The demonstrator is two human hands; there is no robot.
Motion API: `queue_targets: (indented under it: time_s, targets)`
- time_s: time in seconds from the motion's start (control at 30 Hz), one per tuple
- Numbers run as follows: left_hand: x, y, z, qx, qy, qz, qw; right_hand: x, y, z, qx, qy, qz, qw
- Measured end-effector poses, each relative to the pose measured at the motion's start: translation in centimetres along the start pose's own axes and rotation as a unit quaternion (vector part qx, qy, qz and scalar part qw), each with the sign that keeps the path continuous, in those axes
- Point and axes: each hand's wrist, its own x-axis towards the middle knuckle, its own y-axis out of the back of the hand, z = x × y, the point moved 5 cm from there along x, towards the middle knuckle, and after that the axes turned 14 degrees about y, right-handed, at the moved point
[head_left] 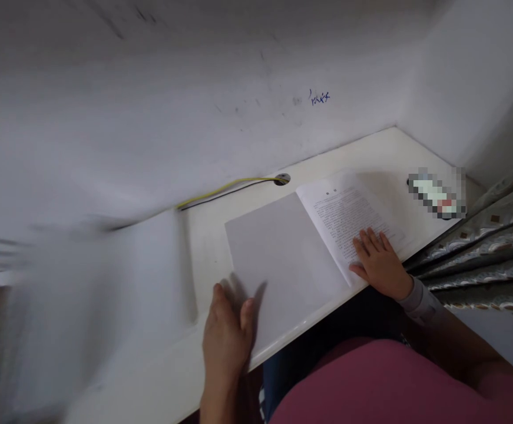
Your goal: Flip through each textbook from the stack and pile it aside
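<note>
Blurred white object, left of frame: I see it standing on the table, a pale shape too smeared for me to name.
Cables, left of centre: a yellow cable and a dark cable run along the back to a round hole.
Left hand, lower centre: my left hand is at the booklet's left edge, thumb and forefinger spread apart; the other fingers are hidden, and I cannot tell how firmly it touches.
Open booklet, centre to right: the booklet lies on the table, blank page left, printed page right.
Right hand, right of centre: my right hand lies palm down over the printed page's lower part, fingers slightly spread, pinching nothing.
Far right: a pixelated item on the table, near patterned cloth.
Step in hand: I judge it to be steadying the opened pages.
Next move calls for: in my view, light, even pressure from the right palm and a clear page edge for the left fingers.
</note>
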Motion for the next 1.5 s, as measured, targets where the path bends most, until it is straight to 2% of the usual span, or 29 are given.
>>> queue_targets:
  time_s: [0.23, 0.37, 0.47, 0.53, 0.57, 0.63, 0.73, 0.8, 0.9, 0.97, 1.07, 1.23, 1.3, 1.4, 1.5]
  targets:
    - [0.1, 0.0, -0.1, -0.007, 0.013, -0.002, 1.0, -0.1, -0.3, 0.3, -0.005, 0.006, -0.008, 1.0]
    - [-0.2, 0.8, 0.6, -0.036, 0.028, -0.008, 0.999, 0.4, 0.5, 1.0, 0.004, 0.01, -0.019, 1.0]
    - [-0.8, 1.9, 1.9, -0.077, 0.011, 0.038, 0.996, 1.3, 2.1, 0.6, 0.023, -0.001, 0.021, 1.0]
    - [-1.1, 2.3, 2.5, -0.11, 0.004, 0.055, 0.992, 2.1, 3.0, -0.9, 0.051, 0.035, 0.052, 0.997]
    - [-1.2, 2.3, 2.5, -0.132, 0.016, 0.043, 0.99, 2.4, 3.1, -2.0, 0.068, 0.07, 0.059, 0.994]
    - [-1.0, 1.9, 1.9, -0.184, 0.074, -0.015, 0.98, 2.8, 2.7, -4.2, 0.093, 0.134, 0.055, 0.985]
    - [-0.8, 1.4, 0.8, -0.277, 0.161, -0.111, 0.941, 2.9, 1.0, -6.1, 0.09, 0.154, 0.042, 0.983]
    - [-0.7, 1.5, 0.5, -0.361, 0.199, -0.15, 0.899, 2.8, -0.1, -6.5, 0.079, 0.144, 0.046, 0.985]
    - [-0.2, 2.0, 0.4, -0.493, 0.256, -0.185, 0.811, 2.8, -0.8, -6.6, 0.062, 0.145, 0.055, 0.986]
    - [0.2, 2.5, 0.5, -0.543, 0.289, -0.209, 0.76, 2.7, -0.8, -6.6, 0.052, 0.145, 0.058, 0.986]
    - [0.9, 2.9, 0.6, -0.563, 0.323, -0.248, 0.719, 2.7, -0.6, -6.7, 0.039, 0.146, 0.059, 0.987]
    - [1.4, 2.8, 0.6, -0.566, 0.342, -0.276, 0.698, 2.7, -0.7, -6.8, 0.033, 0.148, 0.069, 0.986]
    - [1.0, 2.4, 1.2, -0.556, 0.329, -0.314, 0.696, 2.7, -0.9, -6.7, 0.036, 0.145, 0.07, 0.986]
    - [0.1, 1.9, 2.9, -0.522, 0.285, -0.381, 0.708, 2.6, -0.8, -6.7, 0.045, 0.144, 0.066, 0.986]
    - [-0.6, 2.4, 4.9, -0.508, 0.236, -0.372, 0.741, 2.6, -0.2, -7.3, 0.065, 0.15, 0.065, 0.984]
